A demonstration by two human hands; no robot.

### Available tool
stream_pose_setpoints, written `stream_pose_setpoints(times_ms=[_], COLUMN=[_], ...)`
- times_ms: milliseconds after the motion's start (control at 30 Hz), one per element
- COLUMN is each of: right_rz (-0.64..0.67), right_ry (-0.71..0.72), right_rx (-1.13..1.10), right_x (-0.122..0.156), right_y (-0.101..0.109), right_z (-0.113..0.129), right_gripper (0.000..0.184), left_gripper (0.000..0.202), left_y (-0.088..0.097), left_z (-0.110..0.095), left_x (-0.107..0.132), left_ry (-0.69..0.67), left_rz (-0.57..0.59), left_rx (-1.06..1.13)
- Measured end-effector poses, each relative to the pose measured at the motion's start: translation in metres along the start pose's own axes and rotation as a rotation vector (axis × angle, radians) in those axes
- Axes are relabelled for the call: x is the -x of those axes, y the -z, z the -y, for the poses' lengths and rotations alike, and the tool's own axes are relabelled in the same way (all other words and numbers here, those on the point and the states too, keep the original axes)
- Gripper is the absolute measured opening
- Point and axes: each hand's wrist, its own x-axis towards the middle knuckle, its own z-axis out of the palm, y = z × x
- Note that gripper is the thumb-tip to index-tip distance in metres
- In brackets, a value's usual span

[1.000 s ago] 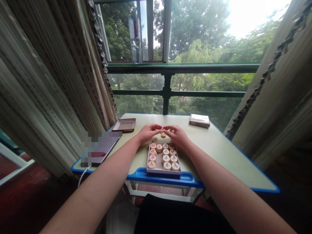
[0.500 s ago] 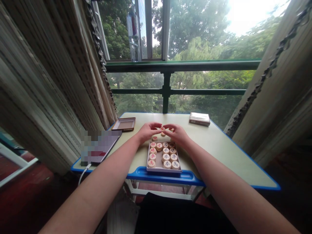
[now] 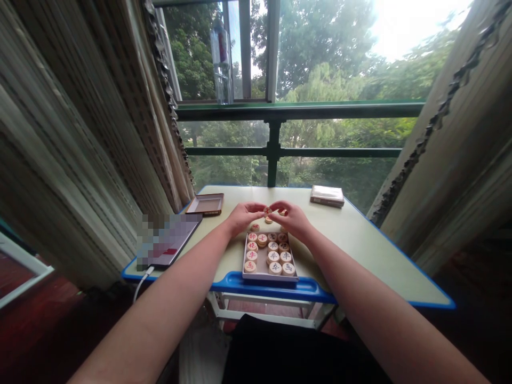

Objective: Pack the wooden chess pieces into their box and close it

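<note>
Between the fingertips of my left hand [image 3: 246, 216] and my right hand [image 3: 292, 217] is a round wooden xiangqi piece [image 3: 268, 210] with a red character. Both hands pinch it from opposite sides, above the table just beyond an open box. That shallow box [image 3: 262, 276] holds several xiangqi pieces, red-marked ones on its left and dark-marked ones [image 3: 273, 257] on its right, some stacked. A loose red-marked piece [image 3: 255, 228] lies by my left hand. Another piece [image 3: 268, 219] is under the held one, and one more is partly hidden behind my right fingers.
An empty box lid [image 3: 206, 204] lies at the table's back left. Nearer, a tablet-like device [image 3: 176, 242], partly blurred, has a white cable [image 3: 142, 277]. A small white-topped box [image 3: 327, 196] sits at the back right. A clear bottle [image 3: 222, 69] stands by the window above a green railing [image 3: 340, 110].
Both hands still hold the piece at nearly the same spot. Its marking appears slightly turned. The whole view has shifted a little.
</note>
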Motion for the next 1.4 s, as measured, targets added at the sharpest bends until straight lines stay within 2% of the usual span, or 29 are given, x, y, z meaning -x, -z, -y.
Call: stream_pose_setpoints(times_ms=[467,767,1100,1400], right_rz=[-0.032,-0.026,0.117,0.304], right_ry=[0.084,0.07,0.122,0.201], right_rx=[0.043,0.015,-0.004,0.128], right_x=[0.002,0.006,0.024,0.03], right_y=[0.005,0.006,0.018,0.02], right_z=[0.008,0.011,0.035,0.042], right_gripper=[0.019,0.021,0.023,0.025], left_gripper=[0.041,0.041,0.04,0.044], left_y=[0.004,0.001,0.001,0.004], left_z=[-0.005,-0.011,-0.03,-0.026], left_x=[0.006,0.013,0.041,0.066], left_ry=[-0.027,0.005,0.047,0.097], left_rz=[-0.002,-0.027,0.045,0.065], left_rx=[-0.023,0.043,-0.074,-0.252])
